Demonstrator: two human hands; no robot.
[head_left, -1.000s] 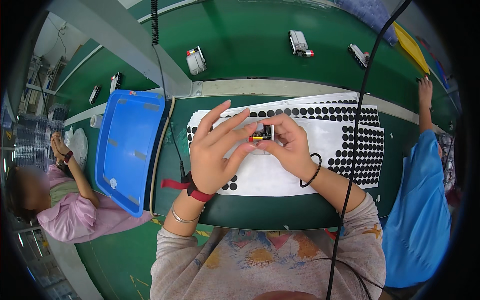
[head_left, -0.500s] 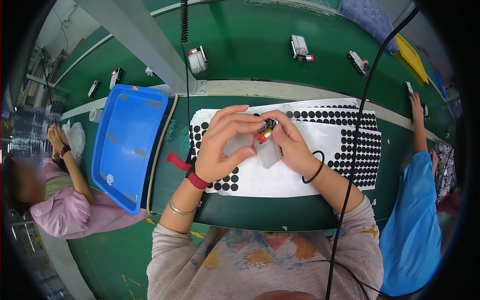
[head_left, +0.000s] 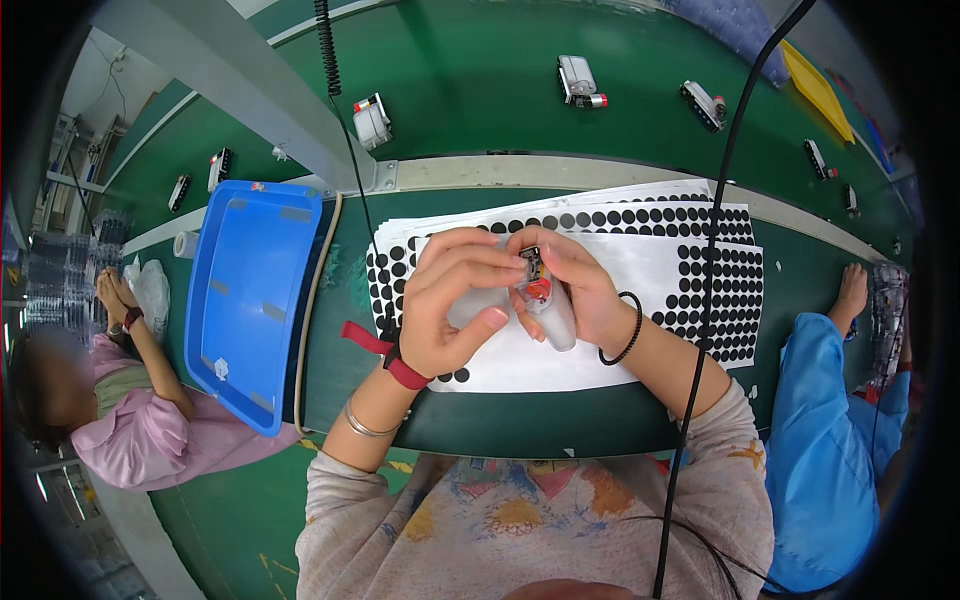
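A small whitish, rounded device (head_left: 560,322) with a red part and a dark metallic end is held in my right hand (head_left: 592,290), tilted over the sheets. The fingers of that hand wrap round it. My left hand (head_left: 440,300) is beside it, fingers curved and thumb spread apart. Its fingertips reach the dark end of the device and seem to touch it. Underneath both hands lie white sheets (head_left: 640,265) with rows of black round stickers.
A blue tray (head_left: 195,330) lies to the left. Beyond a pale rail, several similar devices, one white (head_left: 372,124), stand on a green surface (head_left: 470,90). A black cable (head_left: 712,250) hangs across the view at right. People sit at both sides, one in pink (head_left: 130,440), one in blue (head_left: 815,450).
The device has turned in my right hand, so its red part faces me more. Right-hand fingers now show below it. The co-worker's hand at far right has drawn back from the far surface.
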